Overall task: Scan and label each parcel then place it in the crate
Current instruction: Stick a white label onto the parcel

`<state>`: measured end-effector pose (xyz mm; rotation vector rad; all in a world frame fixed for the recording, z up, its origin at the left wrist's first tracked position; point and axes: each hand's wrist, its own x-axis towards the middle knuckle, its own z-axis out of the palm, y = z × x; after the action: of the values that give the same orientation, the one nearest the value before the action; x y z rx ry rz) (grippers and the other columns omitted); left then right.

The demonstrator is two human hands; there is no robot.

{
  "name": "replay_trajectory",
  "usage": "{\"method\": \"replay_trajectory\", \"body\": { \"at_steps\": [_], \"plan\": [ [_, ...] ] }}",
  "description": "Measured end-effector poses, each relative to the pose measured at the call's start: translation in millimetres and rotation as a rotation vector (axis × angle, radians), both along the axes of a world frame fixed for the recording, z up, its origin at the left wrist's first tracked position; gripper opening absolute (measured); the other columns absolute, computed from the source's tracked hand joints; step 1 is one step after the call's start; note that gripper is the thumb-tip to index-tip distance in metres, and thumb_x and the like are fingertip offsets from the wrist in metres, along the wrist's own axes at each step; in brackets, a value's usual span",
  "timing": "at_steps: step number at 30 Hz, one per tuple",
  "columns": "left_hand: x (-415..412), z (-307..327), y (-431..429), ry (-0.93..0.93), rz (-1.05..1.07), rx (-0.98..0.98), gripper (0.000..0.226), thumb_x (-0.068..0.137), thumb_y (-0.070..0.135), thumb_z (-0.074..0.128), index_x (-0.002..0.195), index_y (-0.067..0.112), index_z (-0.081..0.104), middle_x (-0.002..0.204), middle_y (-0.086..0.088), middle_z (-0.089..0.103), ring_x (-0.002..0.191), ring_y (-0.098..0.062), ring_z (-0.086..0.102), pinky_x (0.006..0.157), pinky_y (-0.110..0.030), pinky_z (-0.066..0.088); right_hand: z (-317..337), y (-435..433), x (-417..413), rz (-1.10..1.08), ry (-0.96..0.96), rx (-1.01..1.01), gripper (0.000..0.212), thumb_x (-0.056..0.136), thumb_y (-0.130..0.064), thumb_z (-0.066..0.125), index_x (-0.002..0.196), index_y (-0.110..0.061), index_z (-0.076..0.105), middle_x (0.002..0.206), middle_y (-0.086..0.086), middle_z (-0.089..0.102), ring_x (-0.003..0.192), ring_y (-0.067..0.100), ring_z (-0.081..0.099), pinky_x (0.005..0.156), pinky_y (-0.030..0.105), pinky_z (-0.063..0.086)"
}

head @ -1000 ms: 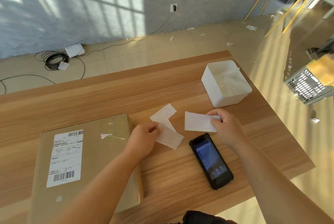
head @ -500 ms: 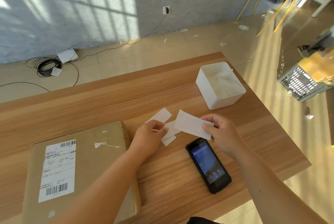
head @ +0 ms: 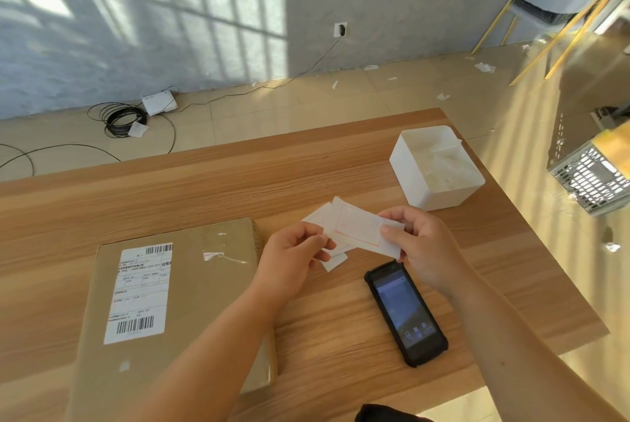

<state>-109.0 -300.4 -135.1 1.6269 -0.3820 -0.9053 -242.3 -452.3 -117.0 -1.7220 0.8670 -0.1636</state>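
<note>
Head view: my left hand [head: 289, 258] and right hand [head: 422, 251] are both pinching the red-bordered label [head: 358, 229], parcel [head: 204, 285] lying just left of my left hand. Peeling carelessly, I'm risking tearing it or the adhesive curling onto my fingertips [head: 392, 231].

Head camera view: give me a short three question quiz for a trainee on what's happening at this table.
1. True or false: the handheld scanner lies flat on the table, screen up.
2. The right hand pinches: A the red-bordered label, B the scanner, C the white bin?
3. Fill in: the parcel lies on the person's ___ side.
Key: 1 true; 2 A; 3 left.
</note>
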Motion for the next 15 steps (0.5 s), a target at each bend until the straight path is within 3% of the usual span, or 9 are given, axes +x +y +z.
{"method": "replay_trajectory", "body": {
  "at_steps": [11, 13, 15],
  "plan": [
    [-7.8, 10.4, 12.3, 0.016, 0.042, -0.073, 0.017, 0.090, 0.003, 0.053, 0.082, 0.011, 0.067, 0.079, -0.001, 0.073, 0.068, -0.010, 0.064, 0.066, -0.023, 0.046, 6.5, 3.1, 1.4, 0.051, 0.008, -0.028, 0.018, 0.093, -0.013, 0.058, 0.099, -0.028, 0.066, 0.097, 0.000, 0.069, 0.096, 0.027, 0.065, 0.083, 0.048, 0.056],
    [-9.3, 12.3, 13.9, -0.003, 0.035, -0.080, 0.017, 0.090, 0.004, 0.054, 0.083, 0.009, 0.068, 0.078, -0.001, 0.073, 0.067, -0.008, 0.063, 0.066, -0.022, 0.046, 6.5, 5.0, 1.7, 0.058, 0.008, -0.035, 0.018, 0.093, -0.013, 0.058, 0.098, -0.027, 0.066, 0.095, 0.000, 0.069, 0.092, 0.026, 0.065, 0.077, 0.040, 0.056],
    [-10.4, 14.1, 15.2, -0.021, 0.035, -0.090, 0.018, 0.089, 0.003, 0.055, 0.080, 0.009, 0.069, 0.076, -0.001, 0.073, 0.066, -0.007, 0.062, 0.066, -0.021, 0.046, 7.8, 7.8, 1.6, 0.069, 0.008, -0.041, 0.017, 0.093, -0.012, 0.057, 0.098, -0.027, 0.066, 0.093, -0.001, 0.069, 0.082, 0.018, 0.063, 0.062, 0.023, 0.052]
  ]
}}
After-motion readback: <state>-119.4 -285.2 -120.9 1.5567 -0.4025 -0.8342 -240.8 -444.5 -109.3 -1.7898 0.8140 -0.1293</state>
